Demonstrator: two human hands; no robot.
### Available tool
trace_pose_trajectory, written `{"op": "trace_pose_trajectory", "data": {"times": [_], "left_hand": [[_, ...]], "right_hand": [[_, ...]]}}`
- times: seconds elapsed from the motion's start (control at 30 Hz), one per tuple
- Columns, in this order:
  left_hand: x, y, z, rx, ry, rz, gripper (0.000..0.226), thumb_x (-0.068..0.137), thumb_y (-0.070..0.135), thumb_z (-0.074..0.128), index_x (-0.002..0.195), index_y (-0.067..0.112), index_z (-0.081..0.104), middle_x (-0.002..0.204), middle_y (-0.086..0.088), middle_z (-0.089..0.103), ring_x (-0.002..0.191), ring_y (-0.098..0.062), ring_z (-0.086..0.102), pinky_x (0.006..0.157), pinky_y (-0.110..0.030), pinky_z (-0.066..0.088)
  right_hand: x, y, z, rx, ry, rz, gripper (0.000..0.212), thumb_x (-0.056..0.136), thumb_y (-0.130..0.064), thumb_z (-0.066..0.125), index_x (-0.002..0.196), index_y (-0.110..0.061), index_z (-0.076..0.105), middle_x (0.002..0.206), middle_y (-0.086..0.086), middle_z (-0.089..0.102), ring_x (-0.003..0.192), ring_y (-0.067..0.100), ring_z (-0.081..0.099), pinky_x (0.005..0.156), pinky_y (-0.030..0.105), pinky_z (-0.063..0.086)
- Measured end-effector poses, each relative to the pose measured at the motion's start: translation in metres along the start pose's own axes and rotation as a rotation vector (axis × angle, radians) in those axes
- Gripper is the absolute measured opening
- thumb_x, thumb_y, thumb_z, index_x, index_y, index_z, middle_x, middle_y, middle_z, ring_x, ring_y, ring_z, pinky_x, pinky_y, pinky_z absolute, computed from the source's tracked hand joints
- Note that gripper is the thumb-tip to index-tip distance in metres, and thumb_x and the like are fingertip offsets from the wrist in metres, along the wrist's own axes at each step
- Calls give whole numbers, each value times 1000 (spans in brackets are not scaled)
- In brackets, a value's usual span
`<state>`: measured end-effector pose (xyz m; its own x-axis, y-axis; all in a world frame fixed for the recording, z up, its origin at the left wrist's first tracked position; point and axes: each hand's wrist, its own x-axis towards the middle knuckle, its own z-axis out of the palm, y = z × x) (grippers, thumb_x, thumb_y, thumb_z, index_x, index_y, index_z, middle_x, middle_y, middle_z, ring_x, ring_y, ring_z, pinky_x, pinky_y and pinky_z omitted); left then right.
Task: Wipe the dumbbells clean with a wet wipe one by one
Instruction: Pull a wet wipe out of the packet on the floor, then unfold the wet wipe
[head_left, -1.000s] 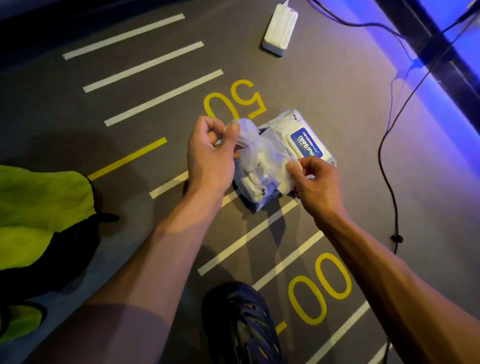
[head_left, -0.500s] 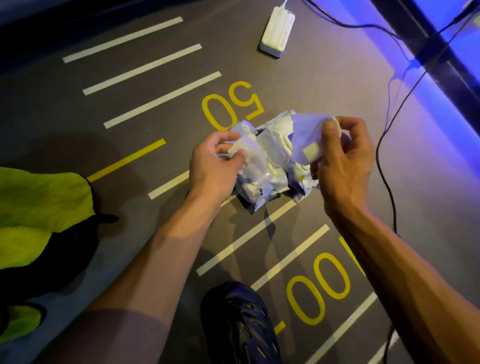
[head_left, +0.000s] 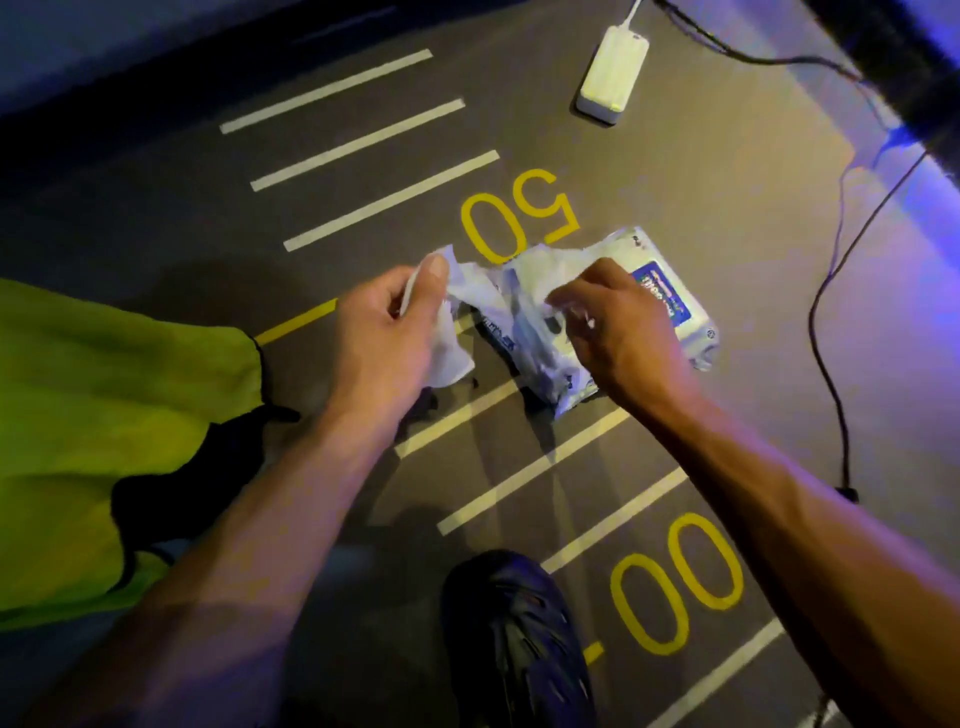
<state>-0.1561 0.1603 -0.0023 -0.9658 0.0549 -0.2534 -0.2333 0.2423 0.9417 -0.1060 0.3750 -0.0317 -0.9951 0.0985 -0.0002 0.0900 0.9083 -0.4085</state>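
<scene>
Dim overall; violet-blue light spills in from the far right, tinting the floor (head_left: 727, 218) there; the far left sinks into darkness; soft double shadows fall near the forearms; wide-angle bending at the edges; slight motion blur and grain throughout.

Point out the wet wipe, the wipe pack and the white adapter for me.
wet wipe (head_left: 449, 353): head view, hanging lower part.
wipe pack (head_left: 667, 293): head view, blue label.
white adapter (head_left: 613, 70): head view, top face.

Wipe pack (head_left: 670, 306) on the floor (head_left: 701, 197), centre. Left hand (head_left: 387, 332) just left of it with a wipe (head_left: 449, 338); right hand (head_left: 618, 332) over the pack. Charger brick (head_left: 613, 73) behind, cable (head_left: 826, 332) right, shoe (head_left: 519, 639) in front, cloth (head_left: 104, 415) far left.
</scene>
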Motion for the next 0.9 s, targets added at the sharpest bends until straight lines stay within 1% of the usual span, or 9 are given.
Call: {"op": "trace_pose_trajectory", "data": {"times": [0.13,0.23,0.3,0.4,0.5,0.6,0.67,0.77,0.9], "left_hand": [[-13,2,-21,-21,-13,-26,61,101,49,53,86,-10,59,74,-4,47,71,-13,40,65,-35,31],[-33,5,-34,-44,-26,-75,56,106,43,51,79,-5,57,73,-6,46,68,-13,40,61,-31,32],[-47,5,-43,-99,-28,-116,53,106,43,51,82,-2,61,73,-7,48,69,-13,43,60,-30,34],[-68,9,-62,-199,-34,-165,64,102,53,54,95,-10,61,82,-11,59,78,-18,53,72,-35,41],[-97,15,-83,-250,-4,-222,65,99,58,55,101,-7,64,90,-13,68,85,-21,61,79,-40,47],[-133,20,-110,-280,4,-250,46,102,53,53,103,12,75,112,-15,76,111,-29,71,103,-52,52],[-159,26,-134,-314,15,-271,41,102,51,52,103,17,75,116,-16,75,118,-34,67,106,-55,49],[-193,33,-178,-379,78,-285,42,103,46,47,115,14,72,114,-9,77,108,-24,74,93,-41,60],[-234,35,-236,-429,139,-299,49,106,47,38,132,14,65,121,-5,76,109,-20,74,88,-33,61]], "right_hand": [[-9,-4,13,-214,-298,180,33,91,-20,60,124,-22,68,122,8,60,110,37,62,78,39,49],[-24,-23,11,-248,-115,178,38,89,-28,57,124,-20,68,124,10,61,106,40,62,83,43,50],[-30,-45,9,67,2,180,33,90,-31,54,115,-20,71,114,4,65,95,29,65,81,37,51],[-38,-90,7,862,-260,328,26,90,-24,51,104,-25,74,99,-11,72,87,2,66,75,19,46],[-62,-119,14,1549,-517,409,51,70,-25,55,117,-6,60,124,13,62,112,27,55,94,41,40],[-92,-142,15,1905,-714,376,81,68,-30,70,137,2,43,135,25,42,118,33,45,98,49,35],[-107,-163,13,1971,-852,350,98,73,-44,79,144,11,40,142,29,41,129,36,44,110,51,34],[-128,-205,6,1975,-1072,204,98,75,-63,76,145,1,50,147,22,53,134,33,54,116,53,36],[-146,-263,4,1652,-1016,302,59,64,-29,90,117,-9,75,123,14,73,107,23,72,90,37,59]]}}
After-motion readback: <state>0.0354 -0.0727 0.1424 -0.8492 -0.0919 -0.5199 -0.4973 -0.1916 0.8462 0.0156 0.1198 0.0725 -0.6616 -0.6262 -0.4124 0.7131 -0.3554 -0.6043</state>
